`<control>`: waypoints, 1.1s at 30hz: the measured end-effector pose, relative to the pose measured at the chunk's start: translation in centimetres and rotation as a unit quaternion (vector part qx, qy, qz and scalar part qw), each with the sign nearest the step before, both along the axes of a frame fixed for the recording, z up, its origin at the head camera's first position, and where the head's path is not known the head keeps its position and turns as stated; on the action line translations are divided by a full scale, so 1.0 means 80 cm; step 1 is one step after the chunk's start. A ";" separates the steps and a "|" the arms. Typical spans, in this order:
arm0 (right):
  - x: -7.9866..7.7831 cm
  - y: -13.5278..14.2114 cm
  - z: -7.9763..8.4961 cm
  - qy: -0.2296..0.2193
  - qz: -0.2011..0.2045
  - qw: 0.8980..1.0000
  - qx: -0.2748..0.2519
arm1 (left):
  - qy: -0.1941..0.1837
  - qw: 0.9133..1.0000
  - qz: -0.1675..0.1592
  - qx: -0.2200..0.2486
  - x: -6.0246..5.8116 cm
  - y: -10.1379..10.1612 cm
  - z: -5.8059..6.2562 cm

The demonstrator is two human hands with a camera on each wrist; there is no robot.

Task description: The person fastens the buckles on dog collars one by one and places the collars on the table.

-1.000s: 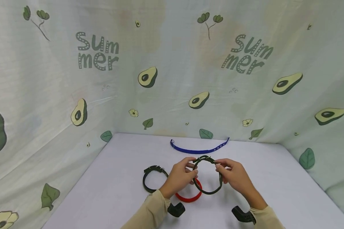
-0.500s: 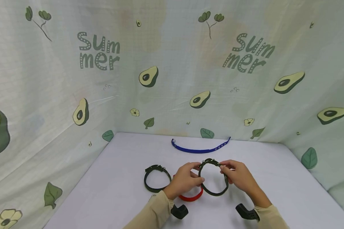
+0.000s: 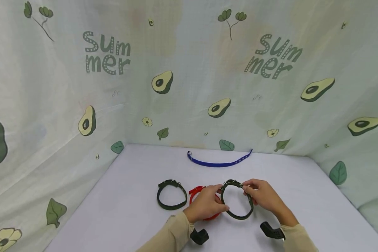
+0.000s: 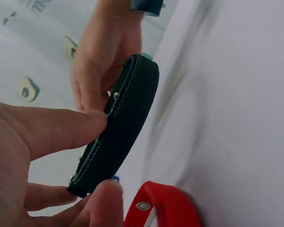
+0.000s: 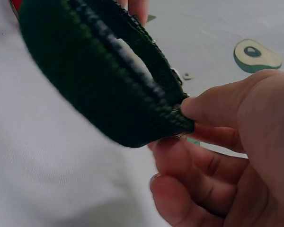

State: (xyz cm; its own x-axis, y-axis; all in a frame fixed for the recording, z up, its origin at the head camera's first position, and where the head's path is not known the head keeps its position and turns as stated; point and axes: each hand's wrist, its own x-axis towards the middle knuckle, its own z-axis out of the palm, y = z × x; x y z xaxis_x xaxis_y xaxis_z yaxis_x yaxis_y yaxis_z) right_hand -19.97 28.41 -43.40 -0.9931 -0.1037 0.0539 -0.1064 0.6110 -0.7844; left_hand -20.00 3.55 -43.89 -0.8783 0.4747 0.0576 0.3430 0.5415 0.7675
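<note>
A dark green collar (image 3: pixel 238 217) with a metal buckle is closed into a loop, held between both hands above the white table. My left hand (image 3: pixel 206 203) pinches its left side; in the left wrist view the thumb presses on the band (image 4: pixel 135 104) near a small metal stud. On the upper right, my right hand (image 3: pixel 264 196) grips the loop between thumb and fingers, as the right wrist view also shows. Behind the left hand a red collar (image 3: pixel 196 190), also looped, lies on the table, partly hidden by that hand.
A second looped dark green collar (image 3: pixel 171 207) lies left of the red one. Farther back, a blue collar (image 3: pixel 212 164) lies unfastened in a shallow curve. The white table (image 3: pixel 138 175) meets a printed cloth (image 3: pixel 189 115) at its back and sides.
Both hands have shifted slightly right and down with the dark green collar. More of the red collar and the second green one now shows beside the left hand.
</note>
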 end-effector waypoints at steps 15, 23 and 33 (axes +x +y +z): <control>-0.006 0.005 -0.015 0.007 0.028 0.999 0.024 | 0.158 0.965 0.016 -0.209 0.009 0.015 -0.021; -0.008 0.008 -0.019 0.045 0.028 0.996 0.065 | 0.160 0.965 0.008 -0.208 0.004 0.017 -0.022; -0.004 0.010 -0.022 0.045 0.041 0.992 0.111 | 0.166 0.960 -0.012 -0.224 0.003 0.013 -0.029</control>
